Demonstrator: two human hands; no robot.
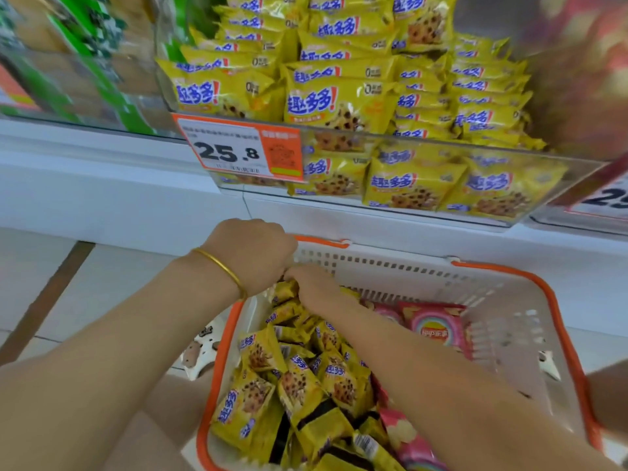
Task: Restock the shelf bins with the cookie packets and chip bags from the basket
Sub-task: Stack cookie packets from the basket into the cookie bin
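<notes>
The right hand (314,287) curls its fingers onto cookie packets (285,292) at frame centre. The left hand (251,254) is fisted against it, and what it holds is hidden. Around them, the basket (503,334) holds yellow packets and pink chip bags (438,326). Above, the clear shelf bin (441,143) is piled with the same cookie packets.

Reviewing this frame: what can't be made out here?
Head view only.
Left hand and right hand: grip hidden by their own backs.
Green packets: motion-blurred.
Second price tag: cut off by right edge.
Basket near end: cut off by bottom edge.
Price tag small print: too small.
</notes>
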